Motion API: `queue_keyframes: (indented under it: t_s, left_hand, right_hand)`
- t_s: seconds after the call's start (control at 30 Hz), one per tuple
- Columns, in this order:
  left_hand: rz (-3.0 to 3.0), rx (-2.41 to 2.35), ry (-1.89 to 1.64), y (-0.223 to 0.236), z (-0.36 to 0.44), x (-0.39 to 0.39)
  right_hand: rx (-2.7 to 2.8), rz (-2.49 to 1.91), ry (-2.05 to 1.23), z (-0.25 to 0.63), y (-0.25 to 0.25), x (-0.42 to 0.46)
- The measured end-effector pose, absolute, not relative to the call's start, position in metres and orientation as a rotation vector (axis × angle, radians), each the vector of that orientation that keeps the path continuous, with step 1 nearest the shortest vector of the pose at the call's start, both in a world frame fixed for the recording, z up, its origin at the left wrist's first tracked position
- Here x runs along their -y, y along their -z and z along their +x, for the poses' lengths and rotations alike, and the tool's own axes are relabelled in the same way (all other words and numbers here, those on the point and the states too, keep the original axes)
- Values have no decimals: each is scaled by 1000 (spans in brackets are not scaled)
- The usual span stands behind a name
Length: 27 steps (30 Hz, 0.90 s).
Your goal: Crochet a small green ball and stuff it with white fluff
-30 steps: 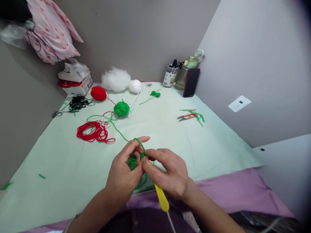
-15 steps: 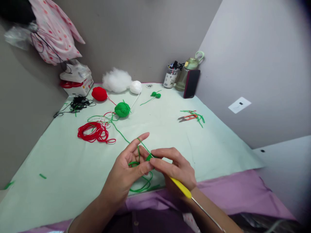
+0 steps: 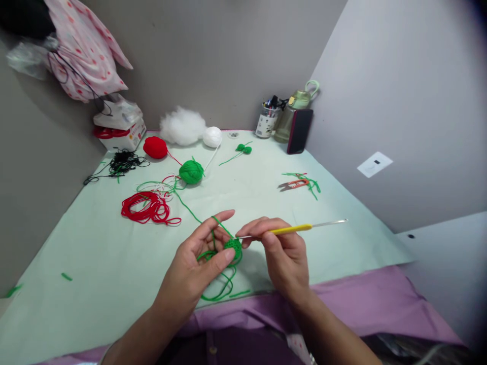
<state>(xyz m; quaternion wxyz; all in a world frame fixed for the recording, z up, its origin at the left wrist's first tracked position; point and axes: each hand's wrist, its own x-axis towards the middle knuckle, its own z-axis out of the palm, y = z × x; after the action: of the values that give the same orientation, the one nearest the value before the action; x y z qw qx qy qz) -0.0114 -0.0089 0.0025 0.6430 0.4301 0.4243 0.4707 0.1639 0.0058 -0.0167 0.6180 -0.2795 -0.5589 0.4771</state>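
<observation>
My left hand (image 3: 198, 263) pinches a small green crocheted piece (image 3: 234, 248) between thumb and fingers, with green yarn looped over its raised index finger. My right hand (image 3: 283, 251) grips a crochet hook with a yellow handle (image 3: 291, 229); its tip sits in the green piece and its metal tail points right. The green strand runs back across the pale green table cover (image 3: 95, 263) to a green yarn ball (image 3: 190, 172). Loose green yarn (image 3: 220, 291) lies below my hands.
Red yarn tangle (image 3: 146, 208), red ball (image 3: 155, 147), white ball (image 3: 212, 136), white stuffing (image 3: 182, 125) and black thread (image 3: 122, 161) sit at the back left. Orange snips (image 3: 293, 184), a pen cup (image 3: 266, 121), a bottle (image 3: 291, 114) and a phone (image 3: 299, 131) stand at the back right.
My right hand has turned the hook: its handle swung from pointing down toward me to pointing right, level over the table. My left hand stayed on the green piece.
</observation>
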Motion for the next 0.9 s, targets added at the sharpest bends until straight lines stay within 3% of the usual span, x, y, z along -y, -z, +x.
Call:
queue_keyframes:
  t_s: [0.27,0.9]
  left_hand:
    - [1049,-1045,-1049,-5,-12,10]
    - [1398,-1174,-1082,-15,-12,6]
  right_hand:
    - [1153,-622,-1317,166,15,-9]
    - [1496,-664,-1090,175,0,-6]
